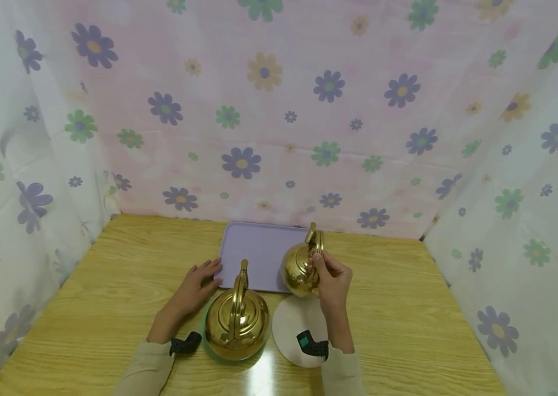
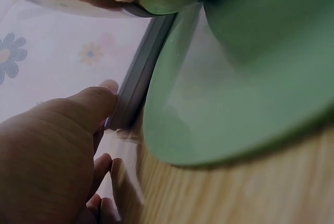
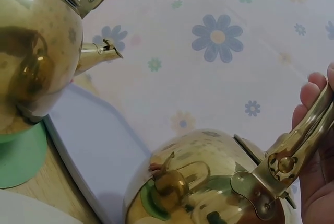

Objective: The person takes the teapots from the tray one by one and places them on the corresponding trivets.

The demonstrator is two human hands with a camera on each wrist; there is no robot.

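Observation:
My right hand (image 1: 334, 280) grips the upright handle of a smaller golden kettle (image 1: 300, 269), fingers curled round it. That kettle is over the right front part of a lilac rectangular tray (image 1: 259, 256); whether it touches the tray cannot be told. In the right wrist view the kettle's handle (image 3: 300, 145) runs up into the fingers. A larger golden kettle (image 1: 237, 324) stands on a round green mat (image 2: 209, 125), its spout toward the tray. Beside the tray's left edge, my left hand (image 1: 197, 286) has its fingers extended, and its thumb touches the tray's rim (image 2: 138, 72).
A round white mat (image 1: 291, 333) lies right of the green one, partly under the right forearm. The wooden table (image 1: 397, 308) is enclosed at the back and sides by a flowered curtain (image 1: 279, 121). The tray's far edge lies close to the back curtain.

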